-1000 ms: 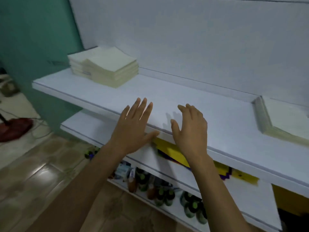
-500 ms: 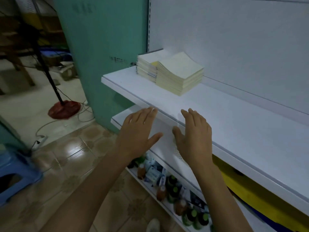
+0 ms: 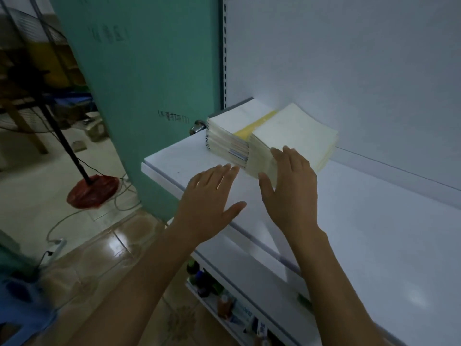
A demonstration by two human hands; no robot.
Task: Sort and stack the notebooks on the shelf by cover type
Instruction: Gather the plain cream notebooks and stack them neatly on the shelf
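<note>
Shelf (image 3: 374,233): white, notebooks at its left end, against the back panel.
White-topped stack (image 3: 232,126): coloured page edges face out.
Cream-topped stack (image 3: 294,133): just beside it on the right, set askew; a yellow cover (image 3: 257,124) shows between the two.
Left hand (image 3: 212,198): flat, fingers straight, holding nothing, tips near the white-topped stack's base.
Right hand (image 3: 291,186): fingers straight, at the cream-topped stack's near corner; probably touching it, no grip.
Progress: early, by my reading. Two stacks stand, nothing is lifted, and the sorting by cover is left to do.
</note>
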